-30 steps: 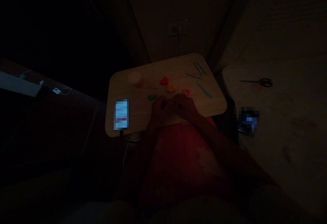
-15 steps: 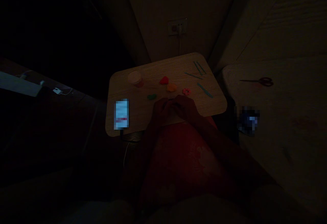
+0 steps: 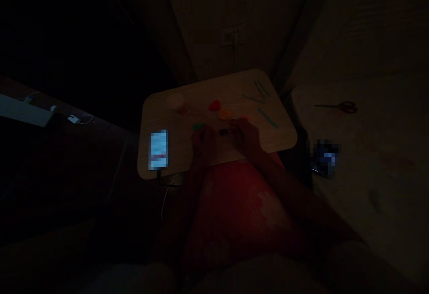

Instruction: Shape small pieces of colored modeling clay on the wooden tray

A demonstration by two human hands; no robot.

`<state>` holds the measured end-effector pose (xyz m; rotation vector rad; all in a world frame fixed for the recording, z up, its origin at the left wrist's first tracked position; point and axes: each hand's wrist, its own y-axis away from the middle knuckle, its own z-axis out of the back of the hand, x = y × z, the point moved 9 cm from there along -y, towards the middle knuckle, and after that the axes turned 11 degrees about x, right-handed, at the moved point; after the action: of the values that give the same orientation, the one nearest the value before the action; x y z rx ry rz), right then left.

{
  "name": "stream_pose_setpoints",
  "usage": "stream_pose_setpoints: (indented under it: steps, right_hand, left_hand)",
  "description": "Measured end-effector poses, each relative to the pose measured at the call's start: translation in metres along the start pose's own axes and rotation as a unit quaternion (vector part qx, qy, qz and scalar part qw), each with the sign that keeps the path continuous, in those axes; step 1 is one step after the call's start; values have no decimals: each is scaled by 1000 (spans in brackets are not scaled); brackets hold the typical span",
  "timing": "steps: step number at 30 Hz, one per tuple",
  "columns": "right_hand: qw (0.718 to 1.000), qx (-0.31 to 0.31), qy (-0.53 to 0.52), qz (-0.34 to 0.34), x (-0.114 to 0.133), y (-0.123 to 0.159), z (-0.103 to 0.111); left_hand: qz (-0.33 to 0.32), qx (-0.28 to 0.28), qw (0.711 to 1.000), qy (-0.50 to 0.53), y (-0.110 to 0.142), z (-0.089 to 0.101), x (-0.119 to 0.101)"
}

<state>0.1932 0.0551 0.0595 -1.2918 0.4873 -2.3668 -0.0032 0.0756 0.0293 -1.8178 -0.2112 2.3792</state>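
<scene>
The scene is very dim. My left hand (image 3: pixel 203 142) rests on the near part of a rounded wooden tabletop (image 3: pixel 167 119), right beside a green clay lump (image 3: pixel 198 126). My right hand (image 3: pixel 246 135) lies close under a pink flower-shaped piece (image 3: pixel 245 118). Between the hands sits a small dark piece (image 3: pixel 223 132). Further back are a red clay lump (image 3: pixel 214 105) and an orange one (image 3: pixel 224 114). Teal modelling tools (image 3: pixel 267 118) lie at the right, and a pale lidded tub (image 3: pixel 177 102) stands at the back left. Whatever my fingers touch is too dark to tell.
A phone (image 3: pixel 158 149) with a pixelated screen lies at the table's left edge, its cable running down. To the right, scissors (image 3: pixel 338 107) and a pixelated dark object (image 3: pixel 324 157) lie on a pale soft surface. A wall socket (image 3: pixel 233 37) is behind the table.
My hands, clasped together before, have moved apart to the left and right. A small dark piece now shows on the table between them. The light has dimmed.
</scene>
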Motion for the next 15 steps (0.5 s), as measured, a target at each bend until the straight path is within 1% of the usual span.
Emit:
stream_pose_setpoints:
  steps: [1, 3, 6, 10, 15]
  right_hand:
    - [1000, 13, 3, 11, 2, -1, -3]
    - [1000, 3, -4, 11, 1, -2, -1]
    - [999, -23, -27, -9, -6, 0, 4]
    - [998, -27, -54, -33, -14, 3, 2]
    - [993, -54, -80, -65, -24, 7, 2]
  left_hand:
    - [-8, 12, 1000, 1, 0, -3, -3]
    - [-16, 26, 999, 9, 0, -7, -6]
    - [-10, 28, 999, 22, 0, -8, -6]
    - [-3, 29, 999, 16, -1, -7, -6]
    - [-8, 43, 999, 19, -2, -10, -9]
